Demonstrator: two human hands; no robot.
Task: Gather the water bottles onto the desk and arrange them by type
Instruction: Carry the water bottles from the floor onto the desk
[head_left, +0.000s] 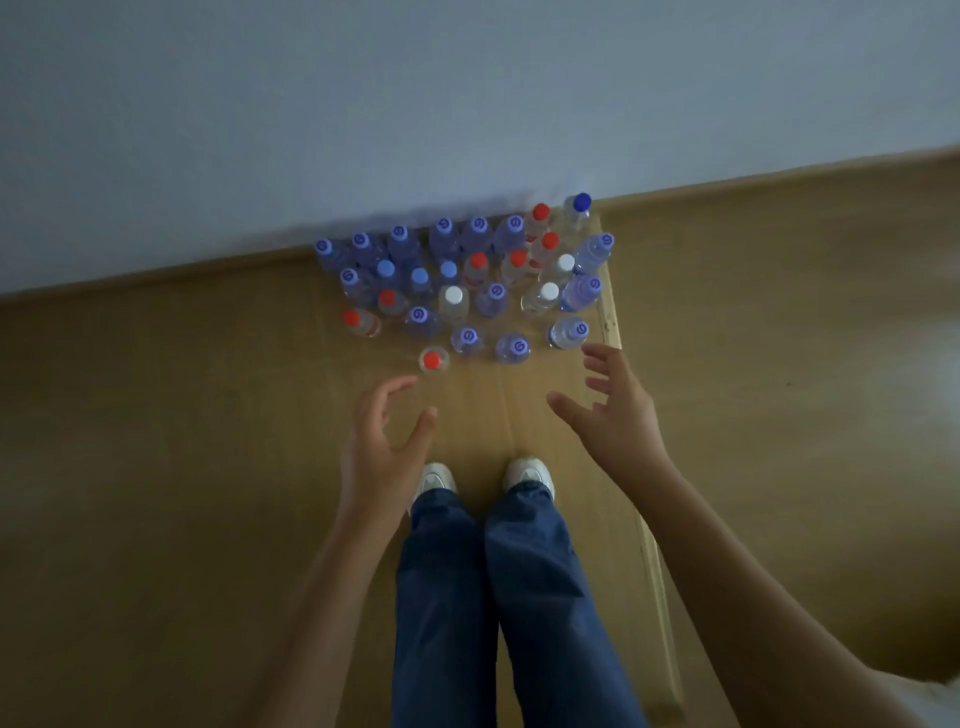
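A cluster of upright water bottles (467, 283) stands on the cardboard sheet (524, 415) at the frame's centre, against the wall (415, 104). By cap: seven red, three white, three pale blue, one dark blue at the upper right, and about sixteen purple caps printed with a swirl mark. No label is readable. One red-capped bottle (433, 359) stands nearest, just above the left hand (382, 441). Both the left hand and the right hand (615, 410) hover with fingers spread, empty, touching nothing. White shoes (530, 475) and jeans (493, 597) show below.
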